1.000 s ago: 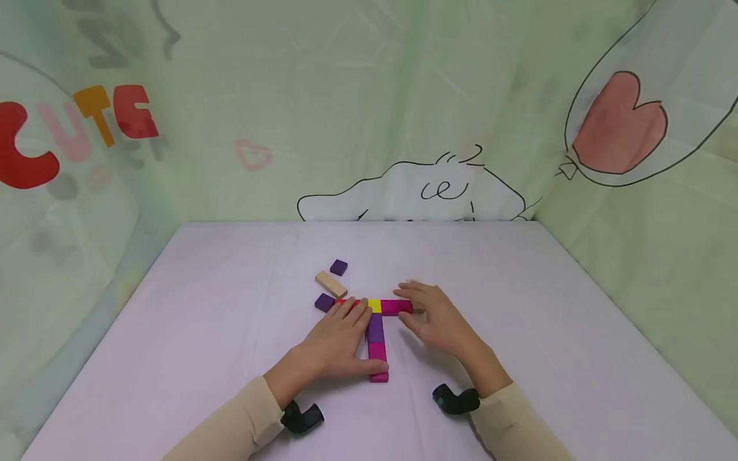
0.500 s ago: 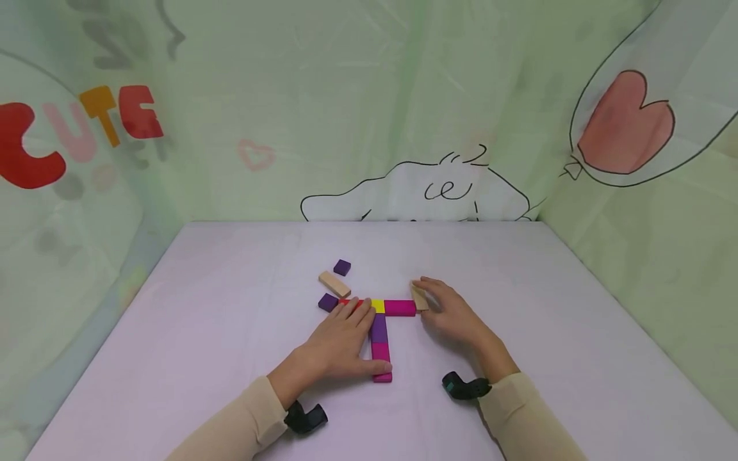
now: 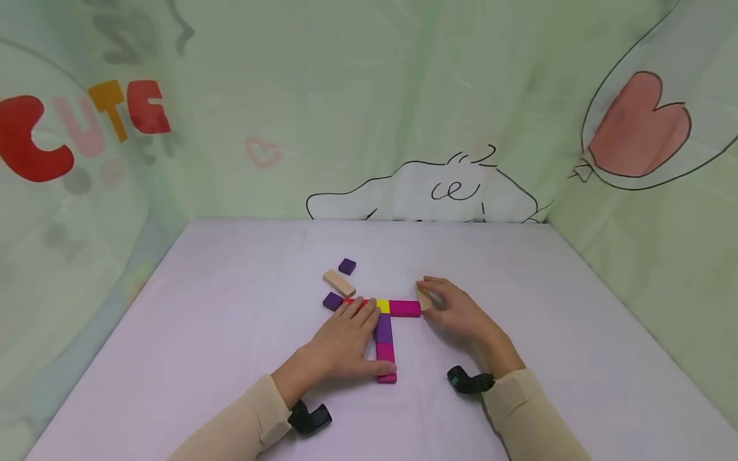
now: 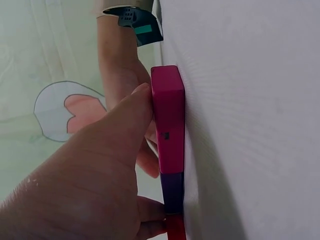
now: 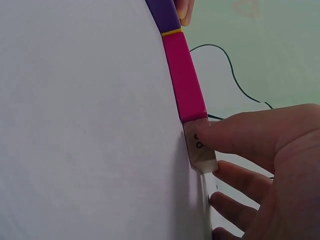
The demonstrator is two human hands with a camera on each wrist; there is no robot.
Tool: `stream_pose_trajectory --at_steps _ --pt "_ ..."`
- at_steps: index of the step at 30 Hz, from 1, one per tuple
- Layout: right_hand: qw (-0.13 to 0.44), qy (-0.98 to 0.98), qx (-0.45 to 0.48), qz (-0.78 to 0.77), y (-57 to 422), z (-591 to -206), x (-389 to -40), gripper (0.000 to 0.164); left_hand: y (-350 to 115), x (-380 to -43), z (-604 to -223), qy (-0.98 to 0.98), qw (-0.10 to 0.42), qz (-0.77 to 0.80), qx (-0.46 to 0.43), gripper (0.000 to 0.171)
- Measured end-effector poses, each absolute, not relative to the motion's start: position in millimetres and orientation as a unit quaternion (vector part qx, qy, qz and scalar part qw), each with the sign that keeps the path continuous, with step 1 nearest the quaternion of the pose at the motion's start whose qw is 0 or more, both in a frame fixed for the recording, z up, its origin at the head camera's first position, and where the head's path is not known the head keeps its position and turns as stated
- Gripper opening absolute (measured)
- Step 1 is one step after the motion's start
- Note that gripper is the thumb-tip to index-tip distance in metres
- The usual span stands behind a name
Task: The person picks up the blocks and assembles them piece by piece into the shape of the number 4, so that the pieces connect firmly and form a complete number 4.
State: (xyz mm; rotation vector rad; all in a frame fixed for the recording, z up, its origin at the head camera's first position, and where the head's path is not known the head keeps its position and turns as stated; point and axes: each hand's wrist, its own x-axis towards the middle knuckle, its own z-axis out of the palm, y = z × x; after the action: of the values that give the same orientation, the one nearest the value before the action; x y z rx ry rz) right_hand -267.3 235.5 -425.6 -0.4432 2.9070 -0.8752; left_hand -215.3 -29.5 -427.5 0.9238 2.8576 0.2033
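Coloured wooden blocks form a T on the table in the head view. Its bar has a red block (image 3: 349, 301), a yellow block (image 3: 383, 307) and a magenta block (image 3: 405, 309); a purple block (image 3: 383, 328) and more magenta (image 3: 385, 351) make the stem. My left hand (image 3: 344, 346) lies over the join, fingertips on the bar's red part, thumb on the lower magenta end. At the bar's right end, my right hand (image 3: 461, 314) pinches a plain wooden block (image 5: 199, 152) between thumb and fingers. That block touches the magenta block and bears a small dark mark.
Two dark purple blocks (image 3: 347, 266) and a plain wooden block (image 3: 339, 283) lie behind and left of the T. One purple block is close to the red end. A printed curtain (image 3: 323, 115) hangs behind the white table (image 3: 230, 288).
My right hand has shifted from over the bar's right end to the outer side of the plain block, holding it there. The left hand stays on the T. The head view has turned slightly left.
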Motion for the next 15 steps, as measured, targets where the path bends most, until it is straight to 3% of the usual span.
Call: stream_pose_trajectory --at_steps 15 --pt "0.013 0.946 -0.148 -0.287 240.3 -419.8 -276.4 0.058 -29.5 -217.8 -430.2 0.948 0.061 0.059 0.306 0.106"
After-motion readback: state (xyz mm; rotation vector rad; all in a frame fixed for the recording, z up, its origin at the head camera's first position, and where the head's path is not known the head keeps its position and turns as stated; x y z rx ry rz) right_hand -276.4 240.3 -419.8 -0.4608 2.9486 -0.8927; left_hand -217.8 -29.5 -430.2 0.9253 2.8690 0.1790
